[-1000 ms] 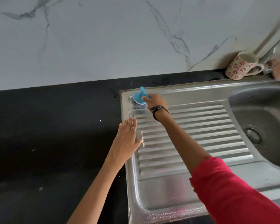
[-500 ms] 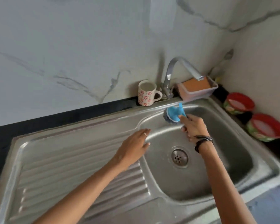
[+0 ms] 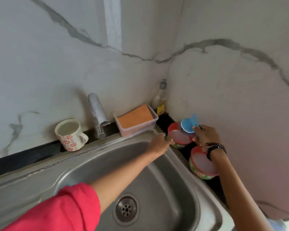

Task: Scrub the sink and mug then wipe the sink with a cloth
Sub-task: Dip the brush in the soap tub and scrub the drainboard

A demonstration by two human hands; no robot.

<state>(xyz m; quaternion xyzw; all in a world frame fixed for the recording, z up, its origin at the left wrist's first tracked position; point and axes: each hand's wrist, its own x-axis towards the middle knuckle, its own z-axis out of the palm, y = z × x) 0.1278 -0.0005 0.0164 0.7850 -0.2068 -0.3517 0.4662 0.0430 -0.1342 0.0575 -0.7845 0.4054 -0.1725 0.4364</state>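
The right hand (image 3: pixel 204 134) grips the blue scrubber (image 3: pixel 188 125) by its handle, over a red-lidded tub (image 3: pixel 178 139) right of the sink (image 3: pixel 83 165). The left hand (image 3: pixel 158 141) reaches that tub, fingers seemingly straight. The mug (image 3: pixel 70 135), white with red flowers, stands behind the sink.

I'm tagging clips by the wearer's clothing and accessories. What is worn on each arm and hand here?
The left arm has a red sleeve pushed up above the elbow, and the left hand has a thin ring on one finger. The right hand is bare; its wrist carries a dark band. No sleeve shows on the right forearm.
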